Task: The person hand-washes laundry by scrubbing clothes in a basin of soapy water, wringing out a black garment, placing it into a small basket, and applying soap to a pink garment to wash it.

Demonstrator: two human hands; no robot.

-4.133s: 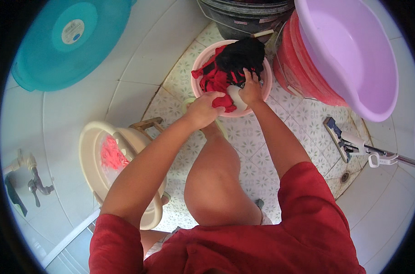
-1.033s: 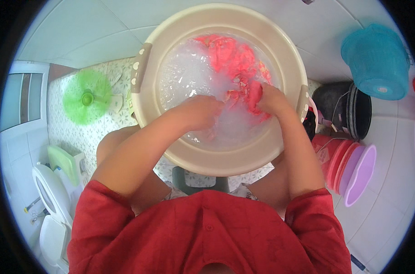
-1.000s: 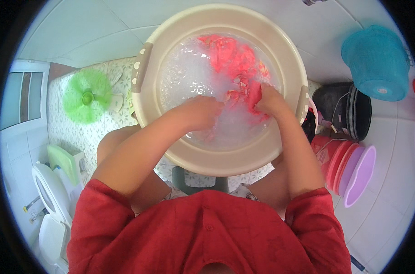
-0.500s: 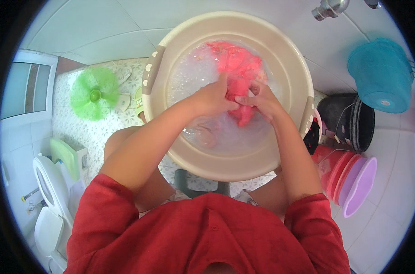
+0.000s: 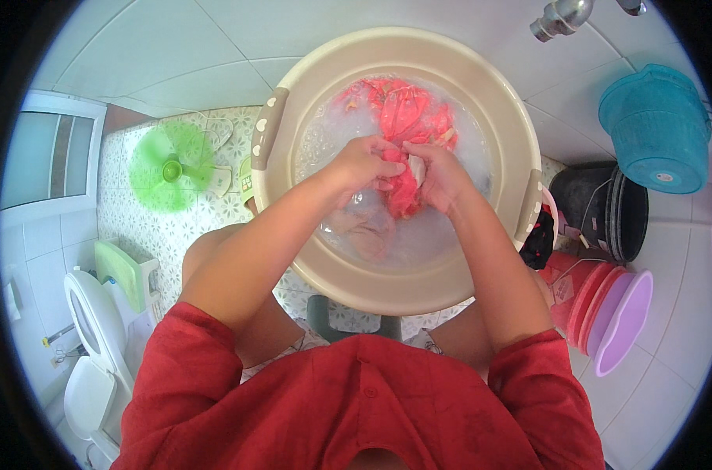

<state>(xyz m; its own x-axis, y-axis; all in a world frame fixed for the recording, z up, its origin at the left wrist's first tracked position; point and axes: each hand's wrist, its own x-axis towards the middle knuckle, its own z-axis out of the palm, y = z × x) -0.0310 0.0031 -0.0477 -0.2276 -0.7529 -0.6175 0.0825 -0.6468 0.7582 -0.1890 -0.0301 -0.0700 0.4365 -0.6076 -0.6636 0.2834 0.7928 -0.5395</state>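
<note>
A wet red-pink garment lies partly in the cloudy, sudsy water of a big beige basin. My left hand is closed on its near part, thumb and fingertips pinching the cloth. Close beside it, my right hand grips the same bunched part, where a whitish patch shows at the fingers. Both hands are just at the water's surface, and the bunched end hangs between them. Below my left hand, a dull pinkish cloth shows blurrily under the water.
A spinning green fan stands on the patterned floor at left, near a white toilet. On the right are a teal bucket, a black bucket and stacked red and purple tubs. A metal pipe fitting juts from the wall above.
My hands have drawn closer together on the garment, and a whitish patch now shows by my right fingers. The garment's near end is bunched differently. The view has shifted slightly.
</note>
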